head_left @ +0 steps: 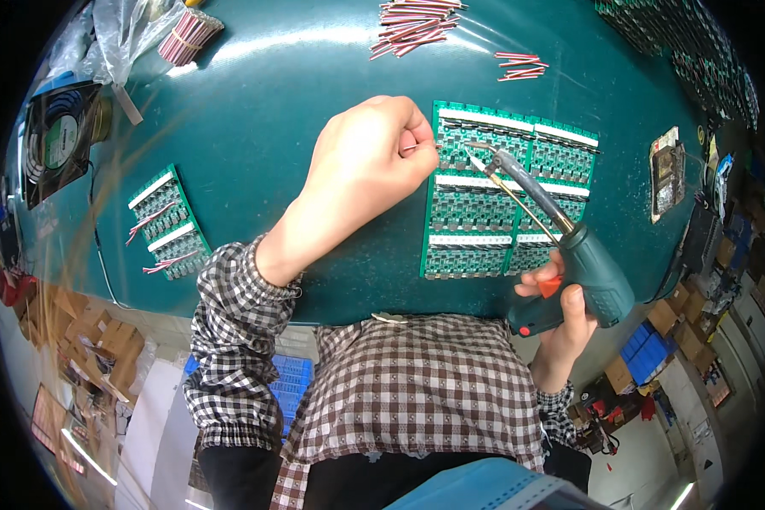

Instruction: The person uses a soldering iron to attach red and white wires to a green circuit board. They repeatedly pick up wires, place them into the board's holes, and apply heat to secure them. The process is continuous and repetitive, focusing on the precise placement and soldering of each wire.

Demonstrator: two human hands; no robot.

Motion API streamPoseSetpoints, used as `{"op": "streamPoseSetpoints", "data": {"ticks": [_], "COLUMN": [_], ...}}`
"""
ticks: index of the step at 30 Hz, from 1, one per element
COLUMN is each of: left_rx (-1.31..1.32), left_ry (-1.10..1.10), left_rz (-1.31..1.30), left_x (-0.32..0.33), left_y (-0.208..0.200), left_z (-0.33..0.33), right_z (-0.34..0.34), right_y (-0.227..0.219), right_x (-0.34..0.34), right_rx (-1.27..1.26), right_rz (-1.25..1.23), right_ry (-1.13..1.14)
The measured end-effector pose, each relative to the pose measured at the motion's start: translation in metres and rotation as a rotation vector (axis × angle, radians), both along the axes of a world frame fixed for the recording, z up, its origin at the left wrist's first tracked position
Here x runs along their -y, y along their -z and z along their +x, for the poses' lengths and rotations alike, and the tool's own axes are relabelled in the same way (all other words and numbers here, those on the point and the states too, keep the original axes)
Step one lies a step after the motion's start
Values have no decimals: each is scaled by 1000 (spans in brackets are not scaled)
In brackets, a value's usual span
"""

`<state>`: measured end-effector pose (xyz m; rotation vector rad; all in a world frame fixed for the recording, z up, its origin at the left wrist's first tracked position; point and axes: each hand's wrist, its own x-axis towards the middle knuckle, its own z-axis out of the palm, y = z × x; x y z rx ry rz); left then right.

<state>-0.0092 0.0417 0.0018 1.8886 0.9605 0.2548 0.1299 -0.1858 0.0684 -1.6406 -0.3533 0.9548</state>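
Note:
A large green panel of small circuit boards [472,217] lies flat on the table in front of me, with white strips across it. At its upper left edge, my left hand [357,157] is closed in a pinch on a thin wire [410,149], mostly hidden by the fingers. My right hand [571,327] grips a dark green soldering gun [599,276] with a red trigger. The gun's tip is over the upper left part of the panel, just right of my left fingertips; whether it touches cannot be made out.
Loose red, white and black wires [412,25] lie at the back, beside a smaller group [521,65]. A banded wire bundle [189,38], a fan [59,144] and a smaller board panel with wires [168,223] are at left. Stacked boards [697,51] stand back right, near a worn block [666,174].

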Motion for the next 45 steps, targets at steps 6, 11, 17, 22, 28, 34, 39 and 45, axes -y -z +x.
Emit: {"op": "streamPoseSetpoints", "data": {"ticks": [6,11,17,22,28,34,39,45], "left_rx": [0,-25,2,18,28,24,26,38], "left_ry": [-22,-15,-15,-39,-45,-47,-44,-44], "left_rz": [30,30,9,-13,11,-7,-5,16], "left_x": [2,2,0,1,1,2,2,2], "left_y": [-1,-4,-2,0,0,0,-1,1], "left_z": [2,2,1,0,1,1,0,0], "right_z": [-1,-1,-1,1,1,0,-1,-1], "right_y": [-1,-2,-3,-2,-3,-3,-4,-4], "right_x": [-5,-7,-9,-9,-11,-11,-14,-15], "right_rx": [19,56,110,140,139,158,171,162], "right_rz": [-37,-68,-67,-74,-71,-86,-112,-105], "right_ry": [-22,-24,-52,-92,-96,-111,-111,-112]}}
